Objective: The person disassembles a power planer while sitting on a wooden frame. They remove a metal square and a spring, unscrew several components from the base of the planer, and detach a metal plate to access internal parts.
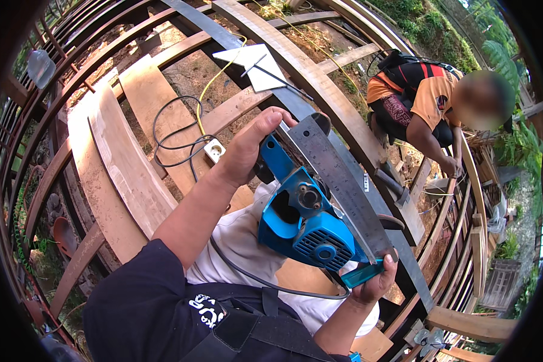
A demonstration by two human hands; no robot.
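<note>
A blue electric planer is tilted in front of me, held up between both hands. Along its sole lies a wide steel ruler, its marked face toward me. My left hand is closed round the planer's front end, with the thumb by the ruler's upper end. My right hand grips the planer's rear end, fingertips at the ruler's lower end. A black power cable loops from the rear of the planer across my lap.
Below are long wooden beams and loose planks. A white socket block on a yellow cord lies to the left. A white panel rests farther off. At right, a person bends over the beams, near a hammer.
</note>
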